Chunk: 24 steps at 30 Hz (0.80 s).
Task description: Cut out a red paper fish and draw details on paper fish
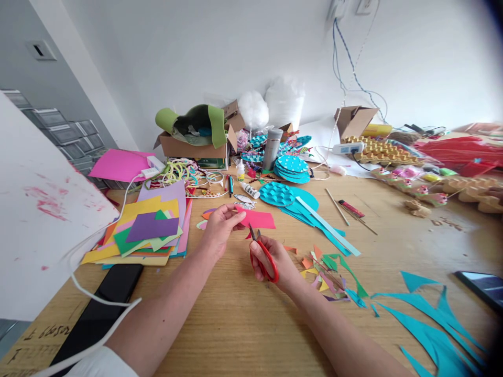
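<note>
Cable (118,303) foremost; right hand (283,261) over cluttered wooden table (223,324), white wall (188,52) behind.

- The left hand (220,228) hides part of the pink paper's (259,219) left end.
- The lying white bottle (254,193) has a label (250,189) too small for me to read.
- The phone (483,288) at right runs out of view.
- Far right, the red plastic (461,152) blurs.

The single view, worn on the head, looks from above the near side of the desk (231,324), facing forward and down across it, close over its front and reaching to the white wall (188,52) behind it
</note>
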{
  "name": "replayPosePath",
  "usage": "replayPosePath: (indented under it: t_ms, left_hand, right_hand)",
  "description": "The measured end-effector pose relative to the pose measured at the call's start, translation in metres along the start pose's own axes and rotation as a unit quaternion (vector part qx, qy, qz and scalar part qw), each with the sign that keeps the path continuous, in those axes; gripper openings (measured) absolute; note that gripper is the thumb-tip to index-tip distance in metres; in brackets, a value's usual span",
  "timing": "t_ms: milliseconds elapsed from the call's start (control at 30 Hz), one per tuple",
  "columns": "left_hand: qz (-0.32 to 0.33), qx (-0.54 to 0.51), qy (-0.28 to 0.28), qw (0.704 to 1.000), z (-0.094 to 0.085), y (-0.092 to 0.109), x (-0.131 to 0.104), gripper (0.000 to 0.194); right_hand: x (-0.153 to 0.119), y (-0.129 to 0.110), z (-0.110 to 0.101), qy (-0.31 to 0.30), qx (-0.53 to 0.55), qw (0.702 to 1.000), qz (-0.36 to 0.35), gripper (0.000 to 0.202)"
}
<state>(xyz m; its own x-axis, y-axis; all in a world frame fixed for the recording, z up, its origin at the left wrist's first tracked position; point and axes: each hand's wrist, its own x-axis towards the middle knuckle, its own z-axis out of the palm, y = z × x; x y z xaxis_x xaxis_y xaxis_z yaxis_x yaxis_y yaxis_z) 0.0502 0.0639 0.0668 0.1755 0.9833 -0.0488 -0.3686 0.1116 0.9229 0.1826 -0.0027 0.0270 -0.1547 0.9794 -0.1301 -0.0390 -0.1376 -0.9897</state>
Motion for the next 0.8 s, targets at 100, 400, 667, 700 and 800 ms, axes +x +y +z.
replayPosePath:
  t_ms: [100,400,667,700,800]
  left_hand:
    - [-0.001,0.005,0.006,1.000,-0.002,0.000,0.001,0.036]
    - [-0.024,-0.013,0.014,1.000,-0.004,0.000,0.003,0.040]
    - [-0.092,-0.011,-0.050,0.994,-0.008,0.001,0.004,0.036]
    - [-0.103,-0.009,-0.059,0.993,-0.009,0.001,0.005,0.034]
    - [-0.132,-0.001,-0.080,0.988,-0.010,0.002,0.004,0.030]
  right_hand:
    - [0.000,0.003,-0.001,-0.013,-0.001,1.000,-0.001,0.044]
    - [0.000,-0.007,-0.001,0.020,0.004,1.000,-0.009,0.048]
    - [0.000,-0.005,-0.005,0.003,0.016,0.999,-0.048,0.051]
    - [0.000,-0.005,-0.006,-0.002,0.018,0.998,-0.053,0.052]
    - [0.000,-0.005,-0.007,-0.020,0.028,0.998,-0.058,0.052]
